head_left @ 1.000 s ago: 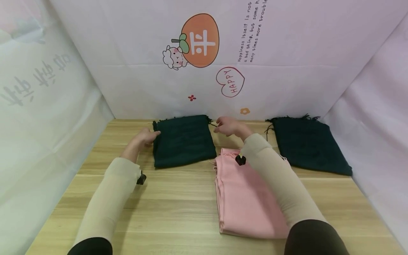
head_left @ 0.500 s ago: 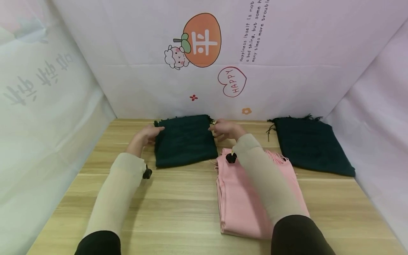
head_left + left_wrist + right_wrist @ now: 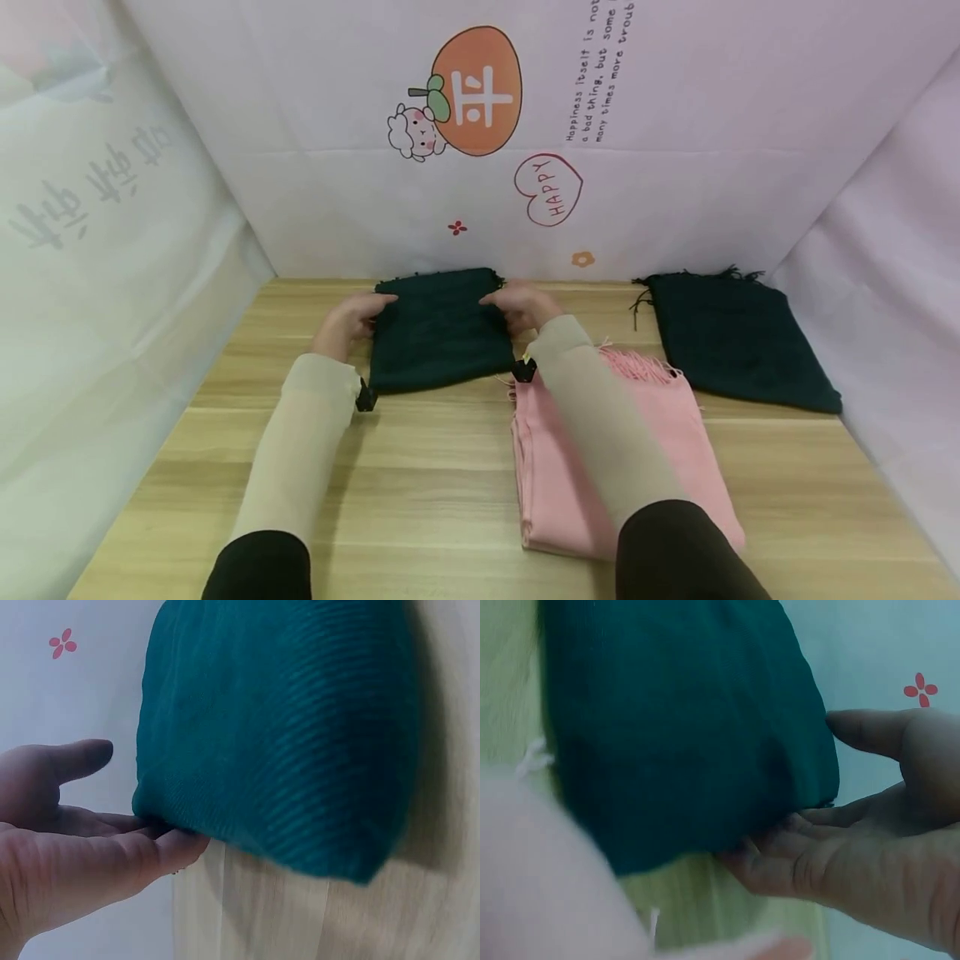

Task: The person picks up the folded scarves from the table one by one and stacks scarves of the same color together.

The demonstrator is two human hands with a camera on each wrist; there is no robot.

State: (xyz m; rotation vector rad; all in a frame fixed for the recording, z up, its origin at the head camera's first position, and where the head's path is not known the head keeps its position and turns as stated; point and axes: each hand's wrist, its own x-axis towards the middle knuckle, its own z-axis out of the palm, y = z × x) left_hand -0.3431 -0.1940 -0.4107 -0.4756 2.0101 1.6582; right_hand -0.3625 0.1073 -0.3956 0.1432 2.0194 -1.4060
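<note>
A folded dark green scarf with dark fringe lies at the back of the wooden table. At its left side is my left hand. In the left wrist view, the fingertips of that hand reach under the scarf's edge, while the thumb stands up apart from the cloth. My right hand is at the opposite side. Its fingers go beneath the cloth in the right wrist view, and the thumb comes up to the edge. The hidden fingertips cannot be seen.
A folded pink scarf with fringe lies at front right, partly under my right forearm. Another folded dark green scarf is at the back right. White printed cloth walls enclose the wooden table.
My left hand has moved right and slightly up along the scarf's left side. The right hand has come from beside the scarf to its right edge. The scarf's left edge has shifted slightly inward.
</note>
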